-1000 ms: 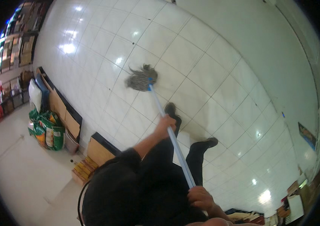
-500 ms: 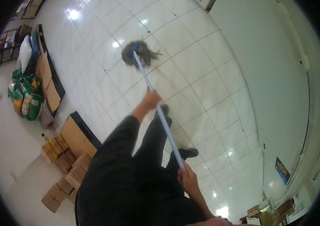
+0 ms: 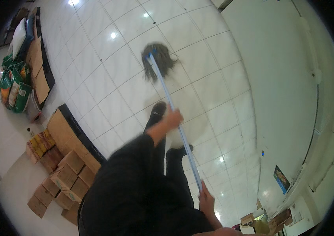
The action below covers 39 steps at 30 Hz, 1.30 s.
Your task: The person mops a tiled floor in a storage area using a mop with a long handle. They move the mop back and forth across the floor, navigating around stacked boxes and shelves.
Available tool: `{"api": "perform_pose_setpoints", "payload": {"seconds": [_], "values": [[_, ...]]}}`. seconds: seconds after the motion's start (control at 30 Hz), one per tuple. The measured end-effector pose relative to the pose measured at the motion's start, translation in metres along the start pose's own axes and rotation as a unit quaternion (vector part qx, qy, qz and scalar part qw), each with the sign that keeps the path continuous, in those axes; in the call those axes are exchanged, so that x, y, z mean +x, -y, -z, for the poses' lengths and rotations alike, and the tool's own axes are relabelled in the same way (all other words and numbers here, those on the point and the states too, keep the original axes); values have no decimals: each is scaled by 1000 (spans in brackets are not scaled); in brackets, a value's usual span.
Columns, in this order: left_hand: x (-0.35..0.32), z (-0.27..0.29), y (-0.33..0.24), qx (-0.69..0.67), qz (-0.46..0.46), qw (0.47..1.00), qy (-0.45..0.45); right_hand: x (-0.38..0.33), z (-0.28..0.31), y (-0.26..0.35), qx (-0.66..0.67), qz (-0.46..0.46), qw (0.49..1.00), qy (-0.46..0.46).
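A string mop (image 3: 159, 72) with grey strands and a blue socket rests on the tiled floor ahead of my feet. Its light blue pole slants back toward my right side. Partway down that pole, my left hand (image 3: 171, 118) is wrapped round it, slightly blurred by motion. My right hand (image 3: 206, 200) grips the pole near its upper end, close to my body. Below the pole show my dark trousers and dark shoes, the left shoe (image 3: 158, 110) set farther forward than the right one.
White floor tiles (image 3: 108, 82) spread around the mop. Along the left stand stacked cartons (image 3: 65, 175), low platforms (image 3: 74, 135) covered with cardboard, and green sacks (image 3: 17, 88). A pale wall or panel (image 3: 281, 78) runs down the right, with several boxes at the lower right.
The mop head has moved to the right across the tiles, its strands now hanging nearer me. Both hands have shifted right and down in view, still on the pole. My feet have changed position.
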<state>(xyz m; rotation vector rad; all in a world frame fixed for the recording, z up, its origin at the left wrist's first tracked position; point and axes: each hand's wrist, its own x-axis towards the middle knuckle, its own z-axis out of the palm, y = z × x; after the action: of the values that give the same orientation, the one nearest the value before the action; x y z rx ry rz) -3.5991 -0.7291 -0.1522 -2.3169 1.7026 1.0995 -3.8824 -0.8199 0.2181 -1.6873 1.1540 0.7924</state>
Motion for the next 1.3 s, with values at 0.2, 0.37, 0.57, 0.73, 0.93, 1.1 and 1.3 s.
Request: {"api": "perform_pose_setpoints", "payload": {"seconds": [0.2,0.37,0.57,0.73,0.93,1.1,1.3], "values": [[20,79,137,60,52,997,5,91,-55,85,106,46,993,-15],[-54,-16,-96,10,-52,999,-1,-79,-50,-44,15,-131,991,18],[-30,-23,-75,-14,-85,994,-65,-76,-87,-50,135,-181,974,-9],[133,123,100,114,-71,987,-87,81,-48,121,351,-137,926,-20],[12,11,-10,-38,-103,993,-47,-4,-57,81,132,-106,986,1],[-78,70,-75,-98,-182,978,-14,-51,-39,92,69,-186,979,48],[-12,74,215,13,27,989,-145,56,-51,237,114,-7,990,87]]}}
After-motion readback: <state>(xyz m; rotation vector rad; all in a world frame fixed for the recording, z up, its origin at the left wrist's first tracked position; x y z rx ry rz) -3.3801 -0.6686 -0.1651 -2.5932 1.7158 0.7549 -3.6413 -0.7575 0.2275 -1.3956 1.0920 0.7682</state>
